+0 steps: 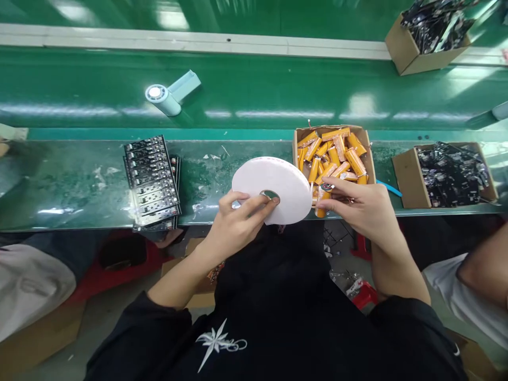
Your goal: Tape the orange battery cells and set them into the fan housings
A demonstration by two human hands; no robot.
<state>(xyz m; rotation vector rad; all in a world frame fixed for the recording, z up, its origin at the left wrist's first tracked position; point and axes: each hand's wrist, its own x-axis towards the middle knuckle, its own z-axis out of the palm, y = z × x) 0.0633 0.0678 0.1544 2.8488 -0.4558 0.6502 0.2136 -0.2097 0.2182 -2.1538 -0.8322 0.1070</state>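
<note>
My left hand (246,214) grips a large white roll of tape (273,177), with fingers at its centre hole. Closed around an orange battery cell (323,203), my right hand (351,201) is close to the roll's right edge. The cell has a dark round end facing up near my thumb and fingertips. Behind it, a cardboard box (370,159) holds many orange battery cells (335,153), several with whitish strips on them. Whether tape links the held cell to the roll is hard to make out.
Stacked circuit boards (153,180) lie left on the green bench (206,185). A light blue handheld fan (169,98) lies beyond. Cardboard boxes of black parts stand right (423,180) and far right (408,50). A blue strip (391,188) lies nearby. People sit on both sides.
</note>
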